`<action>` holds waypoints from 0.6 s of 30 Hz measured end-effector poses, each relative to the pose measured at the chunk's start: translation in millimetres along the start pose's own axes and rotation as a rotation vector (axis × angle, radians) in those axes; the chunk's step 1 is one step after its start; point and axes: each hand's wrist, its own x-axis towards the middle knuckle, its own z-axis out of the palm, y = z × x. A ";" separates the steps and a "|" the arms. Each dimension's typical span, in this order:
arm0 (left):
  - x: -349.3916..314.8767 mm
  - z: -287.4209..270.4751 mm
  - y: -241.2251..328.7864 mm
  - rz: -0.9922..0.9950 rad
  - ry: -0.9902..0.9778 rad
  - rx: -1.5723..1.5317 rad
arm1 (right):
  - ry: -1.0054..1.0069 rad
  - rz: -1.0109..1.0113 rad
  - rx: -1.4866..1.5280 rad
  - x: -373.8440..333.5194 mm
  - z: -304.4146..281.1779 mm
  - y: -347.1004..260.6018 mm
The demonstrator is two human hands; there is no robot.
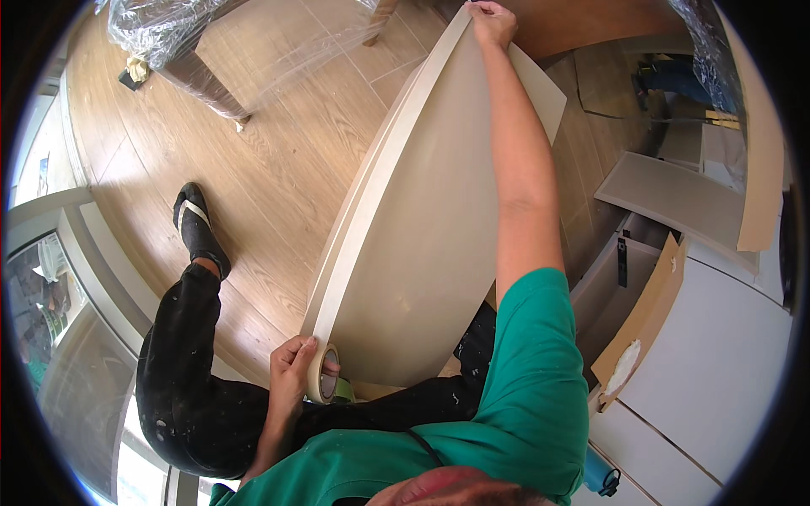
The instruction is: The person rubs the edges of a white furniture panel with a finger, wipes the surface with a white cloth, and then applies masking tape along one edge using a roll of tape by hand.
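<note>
A long beige panel (422, 244) stretches away from my lap, narrowing toward its far end. Along its left edge runs a pale strip of masking tape (390, 173), from the near corner to the far one. At the near end my left hand (291, 367) is closed on the tape roll (324, 374), with a fingertip showing in the roll's hole. My right arm reaches over the panel, and my right hand (494, 24) has its fingers pinched together at the far end of the strip. A green round thing (343, 390), partly hidden, sits beside the roll.
Plastic-wrapped furniture (190, 80) with wooden legs stands on the wood-look floor (278, 169) at far left. To the right are an open drawer (624, 270), a cardboard strip (645, 325) and white cabinet fronts (717, 354). A glazed door frame (101, 278) borders the left.
</note>
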 end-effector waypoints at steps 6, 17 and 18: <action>-0.2 -0.9 -2.8 -0.004 -0.014 -0.007 | -0.020 0.035 0.030 -1.3 2.1 0.0; 0.4 -1.8 -7.8 -0.029 -0.014 -0.002 | 0.132 -0.031 0.062 -6.8 7.4 -14.6; 0.2 -2.1 -8.8 -0.026 -0.016 -0.005 | 0.207 -0.025 0.100 -7.1 7.9 -14.1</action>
